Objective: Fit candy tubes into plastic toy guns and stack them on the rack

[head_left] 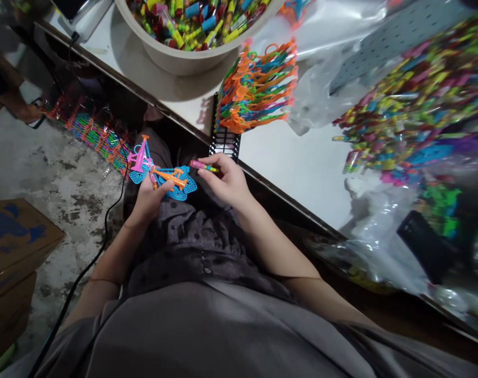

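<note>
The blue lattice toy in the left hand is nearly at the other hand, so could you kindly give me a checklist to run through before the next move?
1. Left hand gripping the blue lattice toy: ok.
2. Right hand holding the small coloured tube between thumb and fingers: ok.
3. Tube apart from the toy: cannot tell; their ends look very close.
4. One hand free: not ok; both are occupied.
5. More tubes in the basin: ok, many show inside.
</note>
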`<state>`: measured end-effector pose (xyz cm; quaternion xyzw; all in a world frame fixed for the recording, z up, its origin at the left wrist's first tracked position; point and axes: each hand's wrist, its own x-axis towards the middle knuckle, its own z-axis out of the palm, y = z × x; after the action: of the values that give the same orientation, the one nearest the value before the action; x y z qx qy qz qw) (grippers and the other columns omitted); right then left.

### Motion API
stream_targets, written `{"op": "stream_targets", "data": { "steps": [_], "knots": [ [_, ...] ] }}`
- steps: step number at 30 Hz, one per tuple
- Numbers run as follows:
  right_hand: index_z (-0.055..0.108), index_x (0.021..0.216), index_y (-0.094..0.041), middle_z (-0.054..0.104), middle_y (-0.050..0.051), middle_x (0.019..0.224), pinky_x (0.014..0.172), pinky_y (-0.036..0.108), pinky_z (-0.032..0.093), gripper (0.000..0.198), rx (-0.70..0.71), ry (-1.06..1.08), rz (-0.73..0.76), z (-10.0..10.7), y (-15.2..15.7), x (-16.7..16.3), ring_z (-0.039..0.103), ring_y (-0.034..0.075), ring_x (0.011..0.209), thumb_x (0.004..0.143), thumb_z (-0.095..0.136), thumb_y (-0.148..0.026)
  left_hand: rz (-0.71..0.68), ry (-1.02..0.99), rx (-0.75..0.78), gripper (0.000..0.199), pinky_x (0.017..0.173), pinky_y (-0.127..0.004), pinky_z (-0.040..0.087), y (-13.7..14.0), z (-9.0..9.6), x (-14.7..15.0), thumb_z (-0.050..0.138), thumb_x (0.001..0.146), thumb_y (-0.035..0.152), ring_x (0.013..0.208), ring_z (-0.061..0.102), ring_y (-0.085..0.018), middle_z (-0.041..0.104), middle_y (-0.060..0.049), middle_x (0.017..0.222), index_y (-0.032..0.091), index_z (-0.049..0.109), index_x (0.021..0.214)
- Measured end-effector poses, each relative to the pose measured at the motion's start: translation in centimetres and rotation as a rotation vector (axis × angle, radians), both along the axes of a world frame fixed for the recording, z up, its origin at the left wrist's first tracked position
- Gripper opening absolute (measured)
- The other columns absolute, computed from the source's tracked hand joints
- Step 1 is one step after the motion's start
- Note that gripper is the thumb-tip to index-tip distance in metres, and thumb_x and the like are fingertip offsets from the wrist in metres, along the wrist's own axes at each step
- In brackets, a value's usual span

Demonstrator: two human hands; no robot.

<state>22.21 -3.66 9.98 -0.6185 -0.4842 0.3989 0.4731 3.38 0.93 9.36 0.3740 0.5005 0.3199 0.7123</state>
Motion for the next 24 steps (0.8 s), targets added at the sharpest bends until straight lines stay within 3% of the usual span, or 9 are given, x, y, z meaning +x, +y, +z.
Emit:
{"op": "stream_targets", "data": {
  "steps": [10, 18, 24],
  "knots": [
    [0.062, 0.094, -0.022, 0.066, 0.003, 0.089, 0.070, 0.030, 0.052, 0.038, -0.011, 0.057, 0.092, -0.5, -0.4, 0.4, 0.062, 0.016, 0.077, 0.078, 0.065, -0.056, 0.044, 0.052, 0.016, 0.050, 0.074, -0.025, 0.049, -0.5, -0.4, -0.1, 0.078, 0.058, 0.030, 0.078, 0.060, -0.013, 0.060, 0.001, 0.088, 0.019, 0.050, 0.099],
    [0.060, 0.087, -0.022, 0.068, 0.004, 0.089, 0.067, 0.030, 0.054, 0.037, -0.070, 0.186, 0.233, 0.6, -0.9, 1.1, 0.064, 0.017, 0.078, 0.073, 0.069, -0.055, 0.054, 0.015, 0.184, 0.039, 0.077, -0.027, 0.049, -1.4, -0.8, 0.0, 0.075, 0.064, 0.035, 0.076, 0.060, -0.013, 0.060, 0.001, 0.083, 0.017, 0.053, 0.090],
    [0.060, 0.095, -0.022, 0.067, 0.004, 0.088, 0.071, 0.031, 0.054, 0.036, -0.054, 0.092, 0.187, 0.6, -1.1, 1.4, 0.064, 0.016, 0.079, 0.078, 0.065, -0.053, 0.108, 0.034, 0.105, 0.041, 0.076, -0.028, 0.050, -1.3, -0.6, 1.3, 0.077, 0.062, 0.031, 0.074, 0.060, -0.012, 0.059, 0.002, 0.081, 0.019, 0.051, 0.091]
  ]
}}
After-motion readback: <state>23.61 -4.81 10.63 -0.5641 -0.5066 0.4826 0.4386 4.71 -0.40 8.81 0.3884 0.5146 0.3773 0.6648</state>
